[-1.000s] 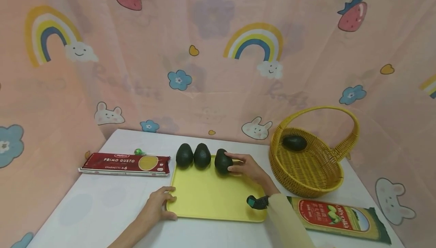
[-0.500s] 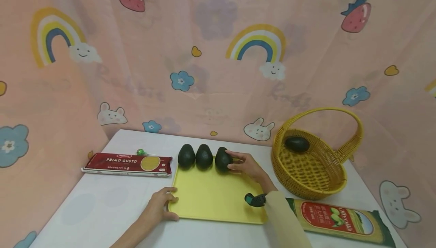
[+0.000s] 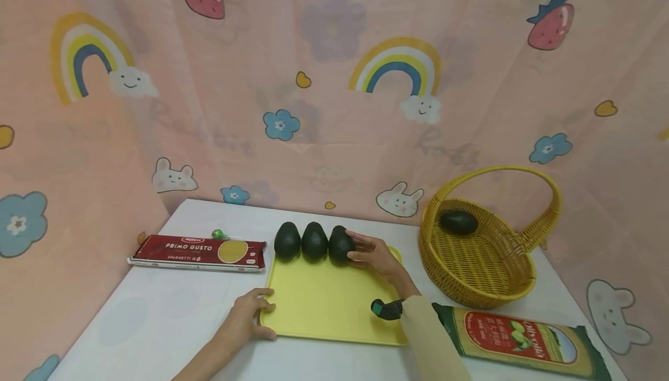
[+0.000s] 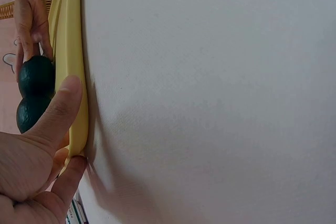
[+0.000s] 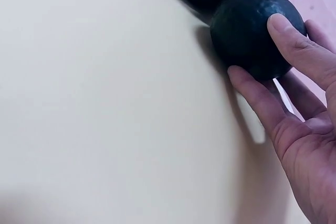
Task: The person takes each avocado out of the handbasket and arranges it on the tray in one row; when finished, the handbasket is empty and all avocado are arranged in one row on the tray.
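Along the far edge of a yellow tray, three dark green avocados stand in a row. My right hand holds the rightmost avocado from its right side, thumb and fingers spread around it. In the right wrist view this avocado touches its neighbour. The middle avocado and the left avocado stand close together. At the tray's near left corner, my left hand grips the rim. The left wrist view has its thumb against the tray wall and a finger around the corner.
A yellow wicker basket with one avocado inside stands at the right. In front of it lies a green-ended spaghetti pack. A red spaghetti pack and a green lollipop lie at the left.
My right hand has slid the rightmost avocado to the left, closing its gap to the middle one. The left hand has stayed at the tray corner. The head view has shifted slightly.
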A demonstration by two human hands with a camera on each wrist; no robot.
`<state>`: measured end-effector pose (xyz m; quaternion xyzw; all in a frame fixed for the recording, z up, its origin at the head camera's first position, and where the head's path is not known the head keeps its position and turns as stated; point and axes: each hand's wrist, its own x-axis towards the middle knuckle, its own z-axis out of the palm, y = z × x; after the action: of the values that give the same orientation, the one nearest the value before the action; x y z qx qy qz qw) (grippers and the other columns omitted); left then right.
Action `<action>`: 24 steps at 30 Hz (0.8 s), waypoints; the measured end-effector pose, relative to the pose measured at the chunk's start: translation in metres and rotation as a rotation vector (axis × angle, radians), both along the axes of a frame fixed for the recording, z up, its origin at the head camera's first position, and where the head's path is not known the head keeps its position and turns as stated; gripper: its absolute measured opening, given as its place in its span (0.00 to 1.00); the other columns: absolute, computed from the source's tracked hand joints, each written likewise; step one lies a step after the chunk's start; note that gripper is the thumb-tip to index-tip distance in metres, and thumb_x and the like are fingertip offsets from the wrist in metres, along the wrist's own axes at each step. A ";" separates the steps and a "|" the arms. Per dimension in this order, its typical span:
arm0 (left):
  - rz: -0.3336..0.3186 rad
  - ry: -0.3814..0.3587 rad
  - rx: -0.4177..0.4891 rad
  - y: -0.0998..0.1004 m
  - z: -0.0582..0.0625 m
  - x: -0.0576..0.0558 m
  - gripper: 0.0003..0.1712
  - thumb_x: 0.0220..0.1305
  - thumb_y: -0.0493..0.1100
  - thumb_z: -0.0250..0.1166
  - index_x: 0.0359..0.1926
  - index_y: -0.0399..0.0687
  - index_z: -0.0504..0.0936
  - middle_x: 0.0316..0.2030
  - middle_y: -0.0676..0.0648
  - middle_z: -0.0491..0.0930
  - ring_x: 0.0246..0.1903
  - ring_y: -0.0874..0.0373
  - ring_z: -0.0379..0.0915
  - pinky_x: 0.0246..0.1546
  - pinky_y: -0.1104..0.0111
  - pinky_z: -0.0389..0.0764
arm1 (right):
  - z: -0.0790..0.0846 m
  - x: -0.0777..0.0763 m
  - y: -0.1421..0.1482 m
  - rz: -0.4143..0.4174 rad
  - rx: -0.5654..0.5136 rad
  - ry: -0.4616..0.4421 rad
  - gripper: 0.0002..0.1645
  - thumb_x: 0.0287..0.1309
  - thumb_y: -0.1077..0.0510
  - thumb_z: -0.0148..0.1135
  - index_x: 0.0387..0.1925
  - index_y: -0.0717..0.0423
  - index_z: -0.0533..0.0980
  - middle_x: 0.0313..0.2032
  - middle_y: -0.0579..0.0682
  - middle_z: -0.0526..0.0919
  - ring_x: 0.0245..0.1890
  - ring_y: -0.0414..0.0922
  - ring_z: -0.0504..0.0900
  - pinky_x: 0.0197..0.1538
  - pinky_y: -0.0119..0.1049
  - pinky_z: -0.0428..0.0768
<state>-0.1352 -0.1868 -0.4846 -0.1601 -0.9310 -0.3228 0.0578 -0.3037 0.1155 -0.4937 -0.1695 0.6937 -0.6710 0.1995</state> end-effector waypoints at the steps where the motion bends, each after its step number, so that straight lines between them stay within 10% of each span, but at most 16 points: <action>1: 0.000 0.004 0.002 0.000 0.000 0.000 0.30 0.25 0.45 0.82 0.33 0.33 0.85 0.45 0.39 0.80 0.46 0.40 0.77 0.46 0.54 0.80 | 0.000 0.000 0.000 -0.001 -0.005 -0.010 0.37 0.58 0.68 0.62 0.68 0.56 0.63 0.65 0.66 0.64 0.59 0.56 0.73 0.53 0.46 0.79; 24: 0.026 -0.055 -0.003 0.001 0.002 -0.001 0.29 0.26 0.43 0.82 0.35 0.32 0.85 0.47 0.39 0.79 0.49 0.39 0.75 0.51 0.48 0.76 | 0.003 0.000 0.000 -0.003 -0.012 -0.020 0.39 0.57 0.70 0.62 0.69 0.55 0.62 0.66 0.62 0.64 0.59 0.53 0.73 0.54 0.46 0.79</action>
<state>-0.1360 -0.1859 -0.4823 -0.1392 -0.9347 -0.3250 0.0362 -0.3035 0.1154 -0.4910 -0.1627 0.6879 -0.6772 0.2044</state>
